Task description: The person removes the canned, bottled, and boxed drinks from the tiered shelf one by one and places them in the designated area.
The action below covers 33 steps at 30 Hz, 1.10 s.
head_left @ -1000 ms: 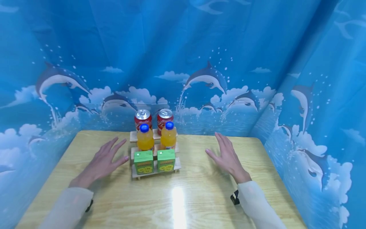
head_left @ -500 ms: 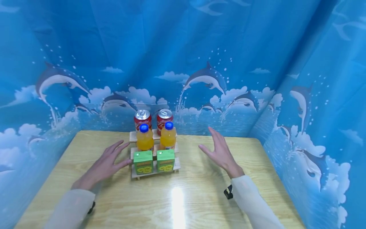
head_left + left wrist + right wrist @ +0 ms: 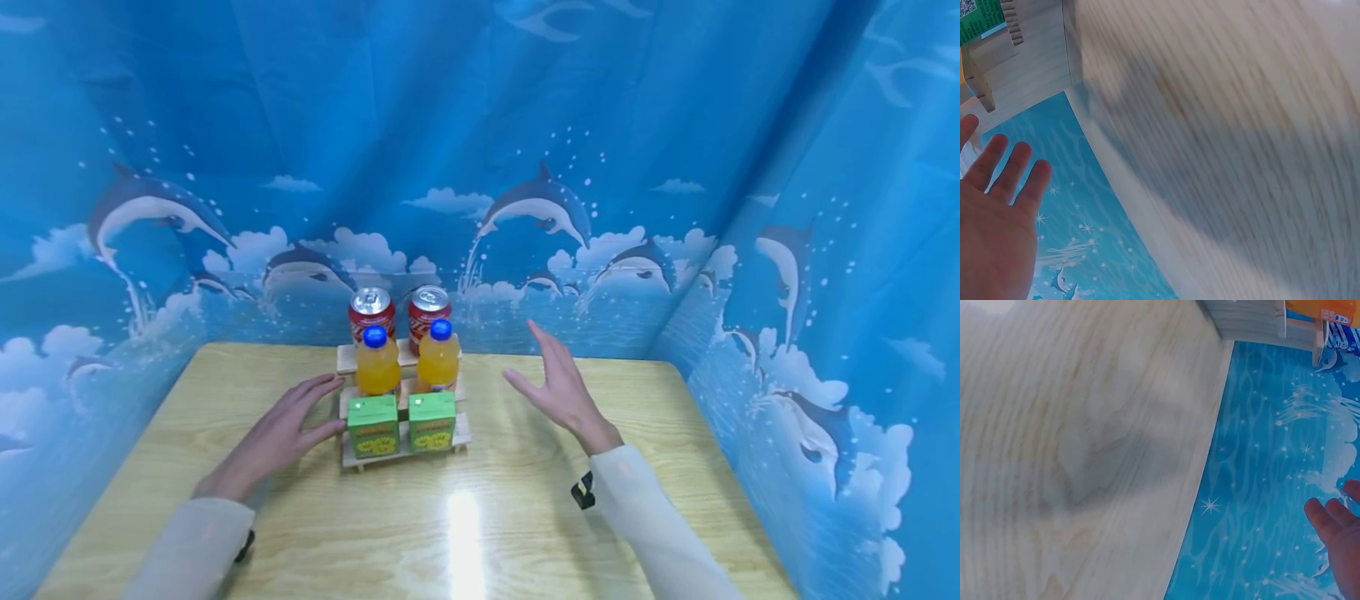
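Note:
A stepped wooden rack [image 3: 405, 454] stands left of the table's middle. On its front step are two green juice boxes, the left juice box [image 3: 373, 427] and the right juice box [image 3: 432, 422]. Behind them stand two orange drink bottles with blue caps, a left bottle [image 3: 378, 367] and a right bottle [image 3: 438, 362]. Two red soda cans, a left can [image 3: 372, 312] and a right can [image 3: 430, 312], fill the back step. My left hand [image 3: 281, 429] is at the rack's left side, fingers extended; contact is unclear. Apart from the rack, my right hand [image 3: 562, 392] hovers to its right, fingers extended, holding nothing.
The light wooden table [image 3: 375, 533] ends at a blue dolphin-print curtain [image 3: 480, 167] behind, with more curtain along the sides. A bright light reflection lies on the tabletop in front of the rack.
My left hand has moved right, up to the rack's left side. My right hand has moved left, toward the rack. The rack and drinks look unmoved, apart from a slight view shift.

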Available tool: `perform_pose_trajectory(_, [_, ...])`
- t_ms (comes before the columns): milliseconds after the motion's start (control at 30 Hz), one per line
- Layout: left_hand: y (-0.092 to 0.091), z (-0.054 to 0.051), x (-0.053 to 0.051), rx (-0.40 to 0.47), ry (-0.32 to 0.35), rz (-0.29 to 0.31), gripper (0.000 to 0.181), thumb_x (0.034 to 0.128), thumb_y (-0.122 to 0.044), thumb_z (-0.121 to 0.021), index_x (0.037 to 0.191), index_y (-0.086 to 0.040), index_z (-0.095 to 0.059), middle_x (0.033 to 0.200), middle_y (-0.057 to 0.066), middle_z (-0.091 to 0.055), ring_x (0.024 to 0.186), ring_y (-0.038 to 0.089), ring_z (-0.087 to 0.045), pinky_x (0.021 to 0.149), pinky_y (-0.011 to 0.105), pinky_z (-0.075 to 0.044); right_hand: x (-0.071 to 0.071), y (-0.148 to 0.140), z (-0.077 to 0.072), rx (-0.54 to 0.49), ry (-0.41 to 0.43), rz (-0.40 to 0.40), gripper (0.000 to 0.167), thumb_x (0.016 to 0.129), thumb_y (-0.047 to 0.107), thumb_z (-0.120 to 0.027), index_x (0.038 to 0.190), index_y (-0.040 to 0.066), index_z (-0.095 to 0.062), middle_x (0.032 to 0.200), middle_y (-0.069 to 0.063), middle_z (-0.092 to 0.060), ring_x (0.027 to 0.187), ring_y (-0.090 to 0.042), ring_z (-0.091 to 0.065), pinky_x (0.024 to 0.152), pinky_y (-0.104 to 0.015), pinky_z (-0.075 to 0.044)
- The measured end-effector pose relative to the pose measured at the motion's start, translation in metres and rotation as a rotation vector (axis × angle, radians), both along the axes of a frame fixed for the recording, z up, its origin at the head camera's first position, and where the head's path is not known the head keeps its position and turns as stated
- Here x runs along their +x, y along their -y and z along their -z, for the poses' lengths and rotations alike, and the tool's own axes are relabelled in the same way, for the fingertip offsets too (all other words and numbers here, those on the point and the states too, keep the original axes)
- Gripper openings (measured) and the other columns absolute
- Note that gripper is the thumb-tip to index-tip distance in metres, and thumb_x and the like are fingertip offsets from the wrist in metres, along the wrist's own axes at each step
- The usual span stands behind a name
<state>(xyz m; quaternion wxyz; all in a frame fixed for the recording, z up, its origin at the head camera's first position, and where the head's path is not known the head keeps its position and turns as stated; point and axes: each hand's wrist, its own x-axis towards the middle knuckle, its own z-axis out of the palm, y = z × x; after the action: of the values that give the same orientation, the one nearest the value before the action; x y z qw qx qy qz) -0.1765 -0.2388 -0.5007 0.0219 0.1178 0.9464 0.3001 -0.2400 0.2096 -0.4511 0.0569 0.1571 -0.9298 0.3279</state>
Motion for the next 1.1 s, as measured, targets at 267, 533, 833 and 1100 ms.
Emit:
perform_pose_trajectory(267, [-0.005,0.004,-0.001,0.020,-0.020,0.015,0.071,0.1054,-0.039,-0.073,0.165,-0.013,-0.044,0.174,0.022,-0.037,0.158,0.051,-0.035,0.125,0.078,-0.032,-0.008,0.013,-0.011,-0.016,0.013,-0.025,0.094,0.102,0.064,-0.066,0.176,0.036,-0.015,0.182,-0.004,-0.026,0.166,-0.040,-0.027,0.128,-0.080,-0.027])
perform_pose_trajectory(533, [-0.011,0.008,0.000,0.012,-0.020,-0.017,0.066,0.1059,-0.031,-0.073,0.164,-0.015,-0.047,0.171,0.021,-0.042,0.157,0.049,-0.039,0.125,0.076,-0.034,-0.015,0.025,-0.018,-0.036,-0.002,-0.040,0.096,0.101,0.057,-0.071,0.176,0.033,-0.017,0.179,-0.008,-0.031,0.156,-0.041,-0.043,0.121,-0.076,-0.042])
perform_pose_trajectory(833, [-0.014,0.012,-0.002,0.029,-0.039,-0.016,0.063,0.1066,-0.029,-0.072,0.163,-0.015,-0.048,0.169,0.018,-0.047,0.156,0.046,-0.041,0.127,0.073,-0.034,-0.021,0.032,-0.017,-0.062,0.007,-0.050,0.098,0.100,0.058,-0.072,0.176,0.027,-0.019,0.181,-0.004,-0.029,0.143,-0.041,-0.056,0.111,-0.069,-0.055])
perform_pose_trajectory(1100, [-0.015,0.013,-0.002,0.053,-0.020,-0.026,0.062,0.1077,-0.028,-0.070,0.163,-0.014,-0.048,0.170,0.018,-0.046,0.157,0.047,-0.040,0.127,0.074,-0.033,-0.024,0.037,-0.022,-0.054,0.031,-0.095,0.095,0.101,0.061,-0.070,0.176,0.030,-0.021,0.180,-0.005,-0.030,0.145,-0.042,-0.056,0.112,-0.071,-0.055])
